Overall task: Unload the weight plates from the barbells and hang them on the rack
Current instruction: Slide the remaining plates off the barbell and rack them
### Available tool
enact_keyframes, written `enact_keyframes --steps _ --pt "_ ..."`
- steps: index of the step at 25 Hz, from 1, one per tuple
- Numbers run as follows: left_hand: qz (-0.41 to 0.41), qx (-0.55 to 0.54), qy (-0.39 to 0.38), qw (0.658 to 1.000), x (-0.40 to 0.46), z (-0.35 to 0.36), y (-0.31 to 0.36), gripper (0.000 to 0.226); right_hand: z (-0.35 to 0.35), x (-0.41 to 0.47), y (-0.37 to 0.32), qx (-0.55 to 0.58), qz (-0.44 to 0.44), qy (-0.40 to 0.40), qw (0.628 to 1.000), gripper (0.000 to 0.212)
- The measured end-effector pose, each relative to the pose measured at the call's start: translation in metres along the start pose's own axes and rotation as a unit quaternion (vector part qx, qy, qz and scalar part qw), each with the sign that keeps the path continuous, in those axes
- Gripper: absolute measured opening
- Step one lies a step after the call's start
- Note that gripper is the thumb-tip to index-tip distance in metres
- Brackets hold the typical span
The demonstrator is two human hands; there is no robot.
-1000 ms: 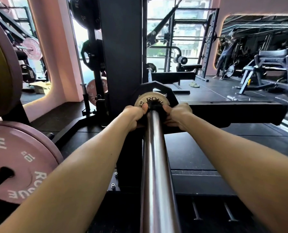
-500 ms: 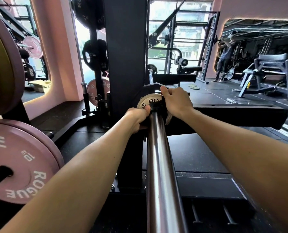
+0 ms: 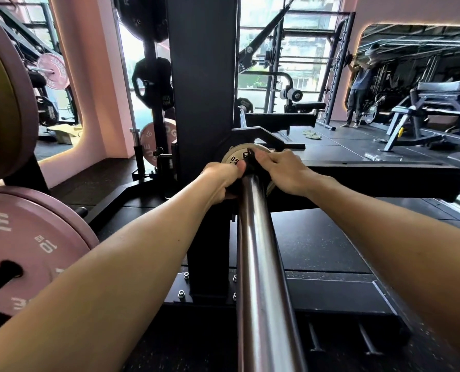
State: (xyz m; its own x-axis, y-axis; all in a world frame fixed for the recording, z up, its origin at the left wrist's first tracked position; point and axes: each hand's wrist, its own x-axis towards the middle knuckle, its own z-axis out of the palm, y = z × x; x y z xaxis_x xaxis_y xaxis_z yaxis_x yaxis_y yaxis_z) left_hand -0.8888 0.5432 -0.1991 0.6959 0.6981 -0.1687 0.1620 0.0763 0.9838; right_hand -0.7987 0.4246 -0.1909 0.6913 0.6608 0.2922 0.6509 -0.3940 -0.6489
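Forearms enter from both lower corners, elbows cut off by the frame, and converge on the far end of the bar (image 3: 261, 264), which runs steel-bright from the bottom edge up the middle. Left of the forearms, a pink plate (image 3: 30, 253) marked 10 is cropped by the frame edge, with more plates (image 3: 6, 92) above it only partly in view. At the bar's far end the left hand (image 3: 219, 182) is curled against the left side of a black collar (image 3: 250, 163), thumb on top; its fingers are hidden beneath, so what they clasp cannot be confirmed beyond contact with collar and bar. The right hand (image 3: 285, 170) lies over the right side, fingers bent forward onto the collar and gripping it. Just behind the collar a small cream plate (image 3: 235, 157) sits on the bar; its lettering is largely covered by both hands, only "05" legible. The black rack upright (image 3: 202, 76) stands directly behind, carrying dark plates (image 3: 153, 84) on pegs to its left. A person (image 3: 357, 89) stands far right, blurred and too small to detail.
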Motion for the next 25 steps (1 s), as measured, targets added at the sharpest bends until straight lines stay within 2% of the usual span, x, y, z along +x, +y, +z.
enact_keyframes --steps 3,7,11,14,17,20,25 --pt "-0.016 -0.002 -0.022 1.0 0.0 -0.006 -0.001 0.038 -0.007 -0.01 -0.007 0.063 0.035 -0.03 0.997 0.055" --pt "-0.014 -0.008 -0.065 0.998 -0.004 -0.011 0.003 0.037 0.006 -0.015 -0.001 0.17 0.121 0.072 0.975 0.048" --pt "-0.024 0.011 -0.097 0.995 -0.009 -0.008 0.012 0.073 0.02 -0.011 0.02 0.28 0.243 0.077 0.925 0.046" --pt "-0.024 0.0 -0.095 0.995 -0.003 -0.002 0.006 0.082 0.028 -0.004 0.021 0.342 0.279 0.075 0.894 0.035" --pt "-0.03 -0.027 -0.079 0.996 0.003 0.0 0.001 0.074 0.036 0.004 0.02 0.334 0.304 0.079 0.889 0.023" --pt "-0.031 -0.048 -0.076 0.996 0.007 0.0 -0.001 0.066 0.039 0.008 0.02 0.324 0.31 0.076 0.891 0.025" --pt "-0.011 -0.051 -0.008 0.999 0.005 -0.002 -0.006 0.061 0.041 0.005 0.017 0.289 0.293 0.082 0.907 0.021"
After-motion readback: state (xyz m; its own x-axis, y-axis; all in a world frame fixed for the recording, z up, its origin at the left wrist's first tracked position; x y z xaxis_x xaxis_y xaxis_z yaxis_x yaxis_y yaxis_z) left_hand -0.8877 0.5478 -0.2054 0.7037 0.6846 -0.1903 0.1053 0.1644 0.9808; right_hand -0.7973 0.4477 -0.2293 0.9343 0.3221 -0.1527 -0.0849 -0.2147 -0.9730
